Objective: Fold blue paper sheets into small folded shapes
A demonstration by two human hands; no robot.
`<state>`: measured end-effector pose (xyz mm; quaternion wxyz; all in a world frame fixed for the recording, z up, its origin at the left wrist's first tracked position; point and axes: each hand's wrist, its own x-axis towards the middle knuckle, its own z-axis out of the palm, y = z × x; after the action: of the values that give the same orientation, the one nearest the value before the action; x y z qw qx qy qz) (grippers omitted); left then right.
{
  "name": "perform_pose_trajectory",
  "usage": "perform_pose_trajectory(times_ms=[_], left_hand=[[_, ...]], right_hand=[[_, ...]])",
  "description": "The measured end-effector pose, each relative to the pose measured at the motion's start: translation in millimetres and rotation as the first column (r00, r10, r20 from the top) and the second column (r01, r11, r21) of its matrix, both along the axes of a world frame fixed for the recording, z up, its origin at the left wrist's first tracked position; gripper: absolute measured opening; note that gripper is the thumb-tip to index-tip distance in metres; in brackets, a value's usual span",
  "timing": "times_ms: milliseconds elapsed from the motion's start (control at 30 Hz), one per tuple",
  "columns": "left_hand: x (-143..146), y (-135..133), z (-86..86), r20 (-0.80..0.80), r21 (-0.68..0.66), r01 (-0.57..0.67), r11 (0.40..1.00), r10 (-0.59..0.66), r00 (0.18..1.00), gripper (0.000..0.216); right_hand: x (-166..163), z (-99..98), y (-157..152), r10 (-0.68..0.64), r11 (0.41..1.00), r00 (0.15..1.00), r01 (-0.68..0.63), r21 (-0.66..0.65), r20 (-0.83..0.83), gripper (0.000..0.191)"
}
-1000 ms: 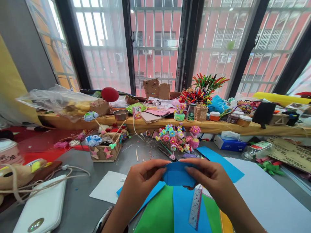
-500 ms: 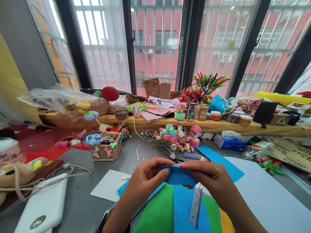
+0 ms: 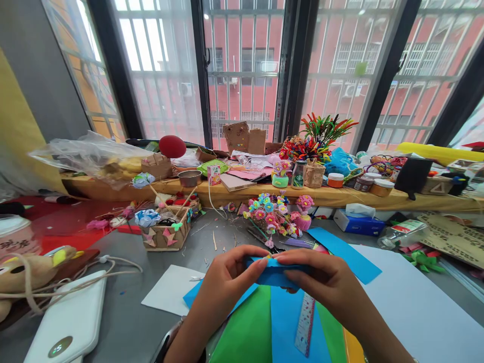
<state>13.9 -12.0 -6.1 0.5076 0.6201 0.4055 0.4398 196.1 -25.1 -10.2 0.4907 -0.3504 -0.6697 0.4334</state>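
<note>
Left hand (image 3: pixel 233 275) and right hand (image 3: pixel 324 276) both pinching some blue paper (image 3: pixel 278 279). There's a ruler (image 3: pixel 304 325) lying on a blue sheet (image 3: pixel 283 327) below

- My left hand (image 3: pixel 235 272): shifted inward, to the right, since a second ago; thumb now up by the top edge of the blue paper (image 3: pixel 275 279), no longer pressed lower on its left front.
- My right hand (image 3: pixel 328 274): fingers reach further left along the top edge. Thumb out of sight half a second ago, now visible again on the front.
- Gap between my fingertips: wide a second ago, now nearly closed, tips just beside each other.
- Blue paper: broad front face a second ago; now a shallower strip shows, more of it covered by my fingers.
</note>
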Motion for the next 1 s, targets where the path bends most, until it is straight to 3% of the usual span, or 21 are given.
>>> perform_pose_trajectory(times_ms=[300,433,633,1000], left_hand=[[1.0,-3.7,1.5,-0.067,0.112,-0.039,0.993,0.046,0.997,0.015],[0.1,-3.0,-0.8,-0.048,0.099,-0.041,0.994,0.046,0.998,0.016],[2.0,-3.4,-3.4,-0.031,0.077,-0.087,0.993,0.089,0.996,0.012],[5.4,-3.6,-1.8,-0.111,0.097,-0.078,0.992,0.089,0.990,0.023]], right_hand=[[0.6,4.7,-1.2,-0.088,0.992,0.996,0.088,-0.089,-0.002,0.019],[1.2,3.3,-1.2,-0.068,0.986,0.998,0.070,-0.153,0.016,0.019],[0.3,3.3,-0.9,-0.101,0.983,0.994,0.106,-0.149,0.044,0.019],[-3.5,-0.5,2.5,-0.123,0.970,0.990,0.133,-0.202,0.065,0.027]])
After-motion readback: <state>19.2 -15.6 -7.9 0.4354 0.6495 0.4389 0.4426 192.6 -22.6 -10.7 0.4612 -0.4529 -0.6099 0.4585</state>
